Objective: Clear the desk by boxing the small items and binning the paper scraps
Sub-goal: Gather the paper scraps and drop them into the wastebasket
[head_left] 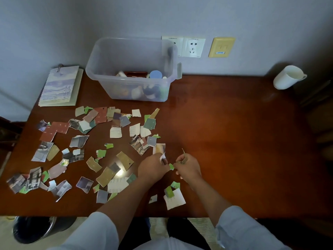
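Several torn paper scraps [84, 141] lie scattered over the left and middle of the brown desk [234, 141]. My left hand [153, 168] pinches a small white scrap [163, 156] near the desk's front middle. My right hand [188, 167] grips a few scraps, with an olive one [184, 156] sticking up and a green one [171, 166] between the two hands. A clear plastic box [133, 69] at the back holds small items. More scraps [173, 195] lie just in front of my hands.
A black bin [32, 230] stands on the floor below the desk's front left corner. A spiral notebook [60, 86] lies at the back left. A white jug [288, 77] sits at the back right. Wall sockets [192, 47] are behind the box.
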Demonstrator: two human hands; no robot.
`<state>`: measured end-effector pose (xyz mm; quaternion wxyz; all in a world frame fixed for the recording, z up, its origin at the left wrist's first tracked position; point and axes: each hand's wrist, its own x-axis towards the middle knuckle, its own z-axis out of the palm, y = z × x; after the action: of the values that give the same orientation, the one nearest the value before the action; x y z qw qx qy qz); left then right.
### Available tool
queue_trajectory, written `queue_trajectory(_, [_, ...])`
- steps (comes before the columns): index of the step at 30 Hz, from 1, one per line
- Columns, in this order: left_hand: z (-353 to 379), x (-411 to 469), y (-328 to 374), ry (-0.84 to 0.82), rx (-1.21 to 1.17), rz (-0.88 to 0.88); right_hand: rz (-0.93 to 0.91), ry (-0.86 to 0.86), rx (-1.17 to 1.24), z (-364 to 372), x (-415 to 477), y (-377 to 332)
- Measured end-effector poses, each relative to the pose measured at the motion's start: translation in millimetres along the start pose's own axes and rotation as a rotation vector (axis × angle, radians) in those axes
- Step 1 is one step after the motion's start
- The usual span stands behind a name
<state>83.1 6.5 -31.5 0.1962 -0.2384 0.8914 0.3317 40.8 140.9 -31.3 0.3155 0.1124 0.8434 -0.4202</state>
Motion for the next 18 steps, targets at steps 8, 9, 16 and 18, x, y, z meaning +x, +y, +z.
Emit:
queue_trajectory(8, [12.6, 5.9, -4.2, 0.046, 0.277, 0.291, 0.076, 0.005, 0.217, -11.5, -2.9, 5.3])
queue_trajectory(9, [12.8, 6.8, -4.6, 0.052, 0.319, 0.308, 0.079, 0.003, 0.217, -12.0, -2.9, 6.6])
queue_trajectory(16, [12.2, 11.2, -0.7, 0.033, 0.445, 0.328, 0.075, -0.012, 0.182, -11.9, -3.8, 13.3])
queue_trajectory(18, [12.9, 11.8, -0.7, 0.038, 0.46, 0.318, 0.067, -0.027, 0.16, -11.1, -4.5, 13.7])
